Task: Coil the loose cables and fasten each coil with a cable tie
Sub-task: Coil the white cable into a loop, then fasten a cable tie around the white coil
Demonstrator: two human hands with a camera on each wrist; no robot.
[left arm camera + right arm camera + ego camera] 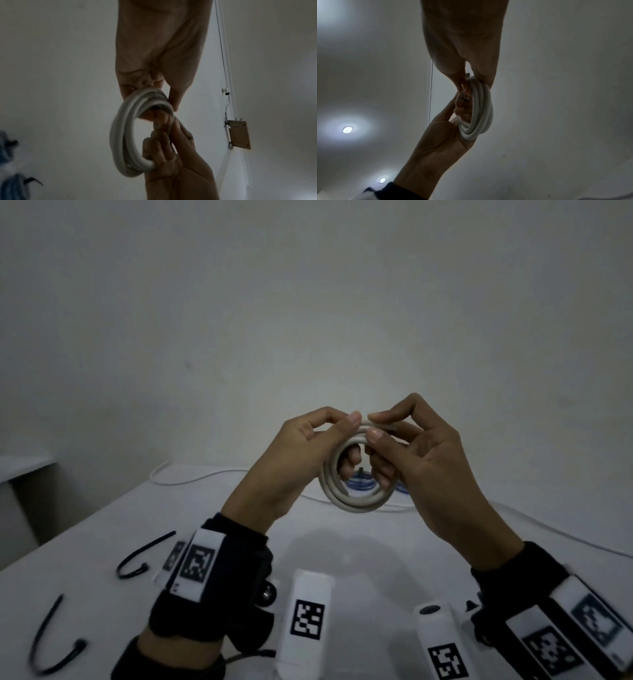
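Note:
I hold a coil of thick white cable [356,503] in the air above the white table [346,553], with both hands. My left hand [346,433] pinches the top left of the coil between thumb and fingers, and some of its fingers pass through the ring. My right hand [373,426] pinches the cable's end at the top of the coil. The left wrist view shows the coil [120,135] as a ring of about three turns gripped by my left hand [150,86]. Two black cable ties [144,556] [51,645] lie curved on the table at the left.
Blue coiled cables [359,484] lie on the table behind the coil; two blue bundles [10,155] with black ties show at the left wrist view's edge. A thin loose white cable [191,475] runs along the table's far side. A wall stands close behind.

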